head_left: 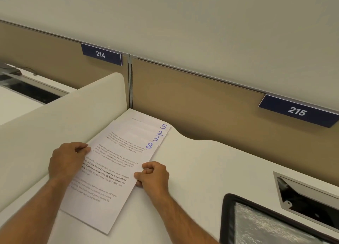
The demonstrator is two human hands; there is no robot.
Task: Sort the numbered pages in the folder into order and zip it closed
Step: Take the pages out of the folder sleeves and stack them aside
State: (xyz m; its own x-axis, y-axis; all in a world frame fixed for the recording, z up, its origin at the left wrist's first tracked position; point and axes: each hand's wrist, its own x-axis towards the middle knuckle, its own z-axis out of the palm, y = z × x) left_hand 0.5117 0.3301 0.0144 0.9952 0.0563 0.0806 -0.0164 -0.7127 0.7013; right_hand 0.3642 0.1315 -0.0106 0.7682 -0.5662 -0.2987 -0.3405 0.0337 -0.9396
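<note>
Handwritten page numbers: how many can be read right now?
4, at the fanned pages' right corners: 5 farthest, then 2, 3, 8 nearest. The nearer sheets' numbers are not visible.

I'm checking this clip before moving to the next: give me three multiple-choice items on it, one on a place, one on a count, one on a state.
1. Where does the black-edged zip folder lie?
A. Under the fanned white printed pages
B. On the white desk, right of the pages
C. Behind the beige side divider

2. How many blue handwritten page numbers show?
A. Two
B. Four
C. Six

3. What are the hands doing?
A. Both pinch edges of the pages
B. Both lie flat on the desk
C. One pulls the zip

Answers: 1 B, the folder sits at the lower right, apart from the pages. 2 B, 5, 2, 3 and 8 are readable. 3 A, the left hand grips the left edge and the right hand the right edge.
</note>
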